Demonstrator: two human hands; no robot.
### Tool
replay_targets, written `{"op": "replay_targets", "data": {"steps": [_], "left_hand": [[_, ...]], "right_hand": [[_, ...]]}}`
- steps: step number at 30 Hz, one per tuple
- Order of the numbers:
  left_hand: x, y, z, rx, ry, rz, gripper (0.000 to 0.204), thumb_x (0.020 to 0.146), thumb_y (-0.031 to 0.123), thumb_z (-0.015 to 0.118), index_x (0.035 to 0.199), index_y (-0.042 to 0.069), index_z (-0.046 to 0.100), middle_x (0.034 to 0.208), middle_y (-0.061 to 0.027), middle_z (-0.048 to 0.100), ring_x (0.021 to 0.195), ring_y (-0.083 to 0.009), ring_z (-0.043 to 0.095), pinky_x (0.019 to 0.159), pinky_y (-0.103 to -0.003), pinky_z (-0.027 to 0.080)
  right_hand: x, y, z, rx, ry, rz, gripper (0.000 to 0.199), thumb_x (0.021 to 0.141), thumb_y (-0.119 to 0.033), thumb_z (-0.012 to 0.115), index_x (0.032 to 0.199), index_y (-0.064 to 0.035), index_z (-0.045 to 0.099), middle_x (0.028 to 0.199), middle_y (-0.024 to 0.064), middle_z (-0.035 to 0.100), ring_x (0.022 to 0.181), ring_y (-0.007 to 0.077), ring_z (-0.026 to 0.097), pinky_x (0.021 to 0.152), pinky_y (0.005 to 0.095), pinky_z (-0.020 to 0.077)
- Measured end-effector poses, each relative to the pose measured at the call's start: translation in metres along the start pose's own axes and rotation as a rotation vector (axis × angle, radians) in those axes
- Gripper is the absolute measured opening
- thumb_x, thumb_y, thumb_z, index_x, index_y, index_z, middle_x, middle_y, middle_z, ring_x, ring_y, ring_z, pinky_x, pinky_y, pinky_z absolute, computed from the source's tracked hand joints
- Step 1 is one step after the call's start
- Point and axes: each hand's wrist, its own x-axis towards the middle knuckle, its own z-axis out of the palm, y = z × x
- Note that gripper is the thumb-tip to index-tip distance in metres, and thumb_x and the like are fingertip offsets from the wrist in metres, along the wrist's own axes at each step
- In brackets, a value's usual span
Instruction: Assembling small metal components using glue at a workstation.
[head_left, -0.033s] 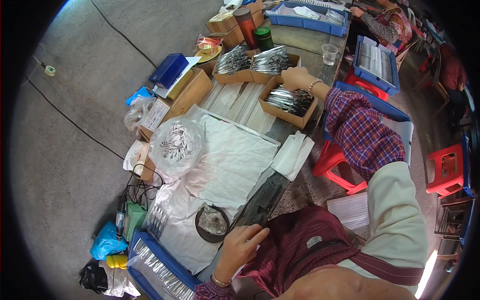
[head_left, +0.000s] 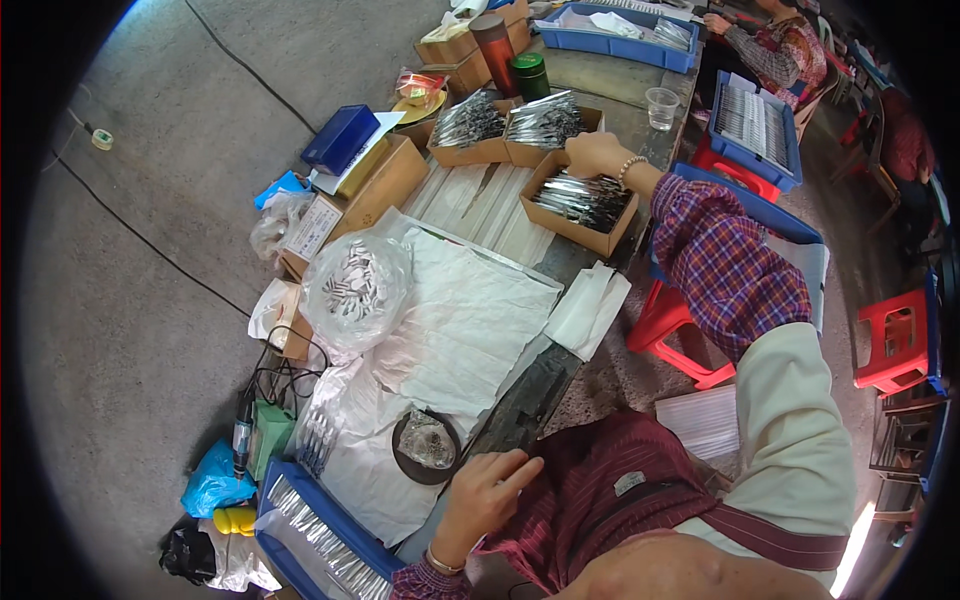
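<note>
Nothing clearly moved: your right hand seems to pick metal pieces from the right box, next needing a light pinch; I cannot tell its or your left hand's grip.

soft lt, bright streak lower rt, edges bent & dk

Slim, silvery, dark-ended metal pieces heaped inside a cardboard box
</note>
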Motion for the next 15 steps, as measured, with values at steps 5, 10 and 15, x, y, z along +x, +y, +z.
{"op": "replay_targets", "data": {"steps": [5,10,15], "left_hand": [[-0.01,0.005,0.007,0.004,-0.08,-0.009,0.042,0.064,0.0,0.06,0.104,0.011,0.062,0.091,-0.0032,0.058,0.074,-0.02,0.058,0.062,-0.032,0.046],[-0.014,0.004,0.016,-0.024,-0.106,0.012,0.043,0.063,-0.001,0.059,0.105,0.011,0.061,0.091,-0.0043,0.058,0.073,-0.021,0.058,0.062,-0.032,0.046],[-0.012,0.007,0.021,-0.06,-0.147,0.017,0.043,0.063,-0.001,0.059,0.105,0.011,0.061,0.091,-0.0051,0.059,0.074,-0.0217,0.057,0.063,-0.033,0.046]], "right_hand": [[0.002,0.004,0.009,-0.052,-0.034,0.016,0.036,0.074,-0.025,0.058,0.102,-0.0055,0.067,0.102,0.0153,0.066,0.097,0.0297,0.063,0.079,0.039,0.0514],[0.002,-0.002,0.01,0.01,-0.037,0.006,0.04,0.072,-0.033,0.061,0.101,-0.0055,0.068,0.101,0.0148,0.066,0.095,0.0298,0.064,0.079,0.0395,0.0516],[0.001,0.003,0.005,0.021,-0.023,0.034,0.044,0.062,-0.033,0.071,0.096,-0.0053,0.069,0.098,0.015,0.067,0.093,0.0296,0.065,0.076,0.0394,0.0524]]}}
